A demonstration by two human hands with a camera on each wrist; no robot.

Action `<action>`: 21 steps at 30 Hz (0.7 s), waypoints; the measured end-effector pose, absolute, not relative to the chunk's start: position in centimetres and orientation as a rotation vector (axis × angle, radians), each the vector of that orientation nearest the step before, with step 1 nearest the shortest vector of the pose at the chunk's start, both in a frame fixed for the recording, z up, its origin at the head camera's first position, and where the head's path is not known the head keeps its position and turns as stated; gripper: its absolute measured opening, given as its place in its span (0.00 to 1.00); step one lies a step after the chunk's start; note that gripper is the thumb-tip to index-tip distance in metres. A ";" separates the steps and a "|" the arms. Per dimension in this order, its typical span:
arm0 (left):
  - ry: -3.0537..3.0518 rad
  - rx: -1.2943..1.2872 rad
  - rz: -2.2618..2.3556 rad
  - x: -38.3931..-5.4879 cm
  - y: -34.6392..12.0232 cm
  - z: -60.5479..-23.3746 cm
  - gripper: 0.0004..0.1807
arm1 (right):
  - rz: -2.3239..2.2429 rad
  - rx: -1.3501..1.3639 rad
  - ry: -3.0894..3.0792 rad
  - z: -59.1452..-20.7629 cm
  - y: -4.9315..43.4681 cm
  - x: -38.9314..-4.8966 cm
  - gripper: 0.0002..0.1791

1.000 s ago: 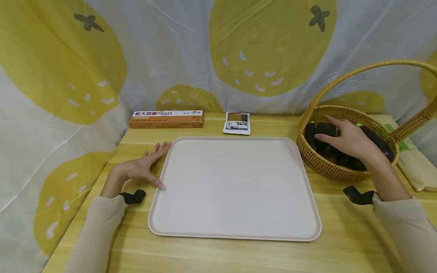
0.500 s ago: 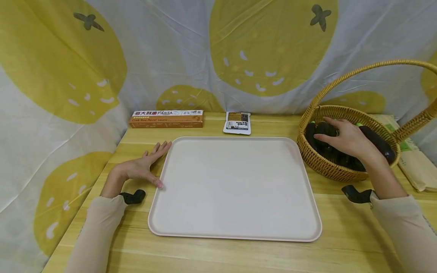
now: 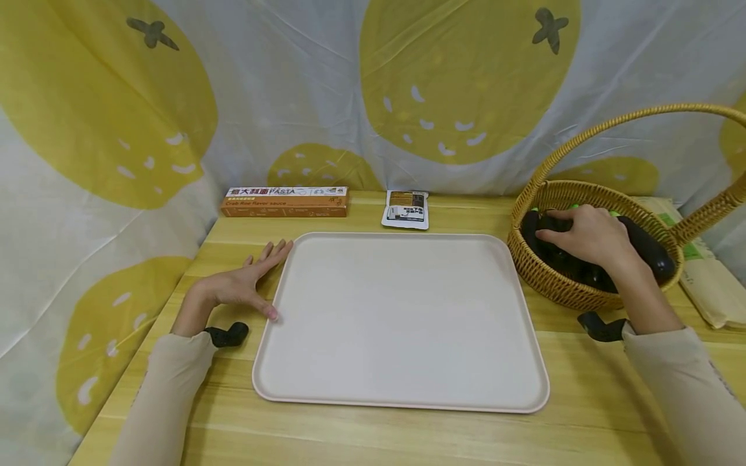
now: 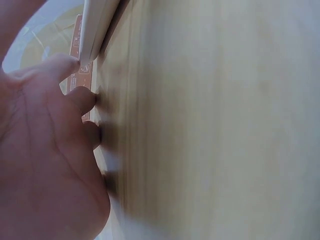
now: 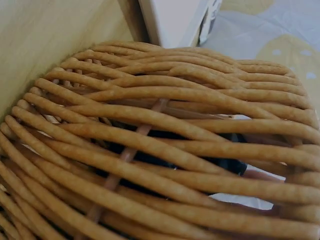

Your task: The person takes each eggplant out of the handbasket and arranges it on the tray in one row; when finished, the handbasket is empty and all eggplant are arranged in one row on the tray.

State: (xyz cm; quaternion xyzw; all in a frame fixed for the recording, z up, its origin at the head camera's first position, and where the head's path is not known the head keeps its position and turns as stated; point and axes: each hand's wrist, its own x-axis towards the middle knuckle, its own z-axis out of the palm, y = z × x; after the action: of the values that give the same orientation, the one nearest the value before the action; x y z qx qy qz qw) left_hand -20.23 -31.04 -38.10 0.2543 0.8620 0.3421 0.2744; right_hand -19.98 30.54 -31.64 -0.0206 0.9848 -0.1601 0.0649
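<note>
A wicker basket (image 3: 568, 294) with a tall hooped handle stands at the right in the head view, holding several dark, glossy eggplants (image 3: 649, 249) with green tips. My right hand (image 3: 597, 239) reaches into it from above, thumb and fingers bent around one eggplant (image 3: 558, 224). In the right wrist view the basket's weave (image 5: 165, 145) covers most of that hand and the dark shapes inside. A white rectangular tray (image 3: 402, 323) lies on the table. At its left rim rests my left hand (image 3: 239, 285), fingers spread, thumb tip and forefinger touching the edge.
A pasta box (image 3: 285, 202) and a small white-edged packet (image 3: 405, 210) lie behind the tray. A tan paper-like package (image 3: 708, 278) is right of the basket. Fabric with yellow fruit prints (image 3: 466, 84) hangs behind the wooden table (image 3: 361, 437).
My right hand has moved slightly left and lower into the basket, its fingers bending around an eggplant. My left hand and the tray have stayed put.
</note>
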 end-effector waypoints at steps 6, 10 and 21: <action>2.324 0.682 0.908 -20.2 -31.1 -38.1 0.76 | -0.459 -0.027 2.993 -31.4 30.4 -20.1 0.39; 2.322 0.679 0.909 -20.2 -31.1 -38.1 0.76 | -0.477 0.011 2.985 -31.5 30.4 -20.0 0.39; 2.321 0.688 0.914 -20.2 -31.1 -38.2 0.76 | -0.791 0.088 2.957 -31.7 30.6 -18.9 0.38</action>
State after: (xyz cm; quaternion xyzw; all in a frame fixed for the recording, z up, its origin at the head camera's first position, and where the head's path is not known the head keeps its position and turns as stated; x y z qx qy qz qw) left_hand -20.20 -31.12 -38.17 0.2558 0.8628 0.3398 0.2733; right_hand -18.93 30.63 -31.66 0.0286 0.9648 -0.2583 0.0398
